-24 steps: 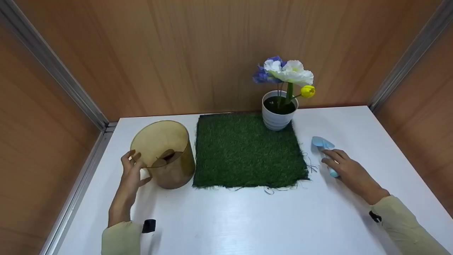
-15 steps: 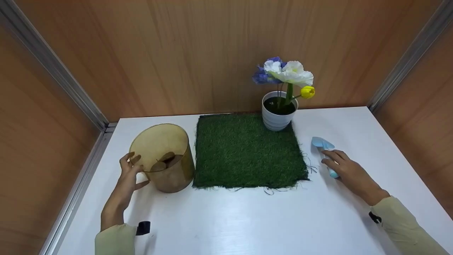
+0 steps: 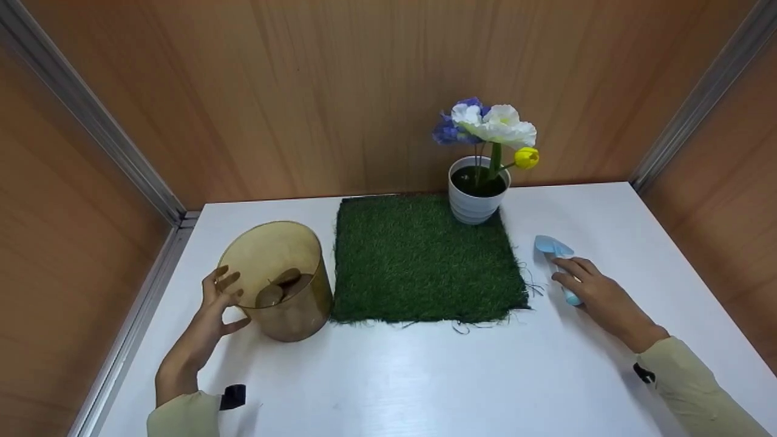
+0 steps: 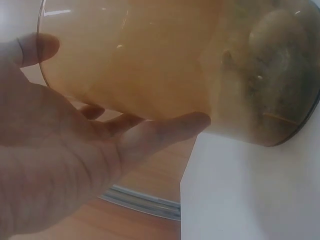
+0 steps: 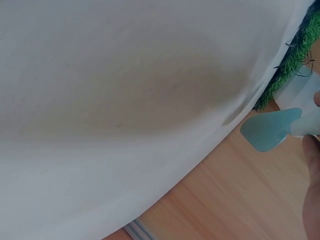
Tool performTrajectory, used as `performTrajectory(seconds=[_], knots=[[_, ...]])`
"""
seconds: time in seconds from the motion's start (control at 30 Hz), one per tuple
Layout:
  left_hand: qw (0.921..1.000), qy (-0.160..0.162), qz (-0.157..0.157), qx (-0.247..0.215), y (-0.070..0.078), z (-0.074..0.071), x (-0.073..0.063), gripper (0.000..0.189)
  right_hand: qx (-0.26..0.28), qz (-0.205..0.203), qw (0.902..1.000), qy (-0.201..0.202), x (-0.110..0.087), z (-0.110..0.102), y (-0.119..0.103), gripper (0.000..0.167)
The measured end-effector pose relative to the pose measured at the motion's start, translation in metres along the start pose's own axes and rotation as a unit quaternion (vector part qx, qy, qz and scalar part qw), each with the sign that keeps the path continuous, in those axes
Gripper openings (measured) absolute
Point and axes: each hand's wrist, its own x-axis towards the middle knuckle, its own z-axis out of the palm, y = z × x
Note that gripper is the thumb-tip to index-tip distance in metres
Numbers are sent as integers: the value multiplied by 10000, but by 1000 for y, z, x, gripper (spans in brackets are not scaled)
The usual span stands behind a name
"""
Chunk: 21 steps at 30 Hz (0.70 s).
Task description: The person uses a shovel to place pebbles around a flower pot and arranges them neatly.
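My left hand (image 3: pixel 209 321) grips the near-left wall of a see-through amber cylindrical container (image 3: pixel 297 318), with fingers at its rim. In the left wrist view the amber container (image 4: pixel 150 60) lies along the fingers of my left hand (image 4: pixel 65 145). Brown rounded pieces (image 3: pixel 270 295) lie low inside it; their kind is unclear. On the right, my right hand (image 3: pixel 601 300) holds a small light-blue trowel (image 3: pixel 551 244) by its handle, low over the white table. In the right wrist view the trowel blade (image 5: pixel 270 129) shows beside part of my right hand (image 5: pixel 312 185).
A green turf mat (image 3: pixel 419 261) lies on the white table (image 3: pixel 388 376) between my hands. At its back right corner stands a white ribbed pot (image 3: pixel 476 206) with purple, white and yellow flowers (image 3: pixel 504 124). Wooden panels (image 3: pixel 364 91) close the back and sides.
The amber container and my left hand have moved towards me and slightly left. The brown pieces inside show more. My right hand and the trowel stay put.
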Motion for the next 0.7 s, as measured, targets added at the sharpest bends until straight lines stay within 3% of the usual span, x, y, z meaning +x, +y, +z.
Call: performTrajectory(seconds=[0.7], knots=[[9988,-446,166,82,-4,-9,-8,83,54,75,9999,-53,-2,-1,2,80]])
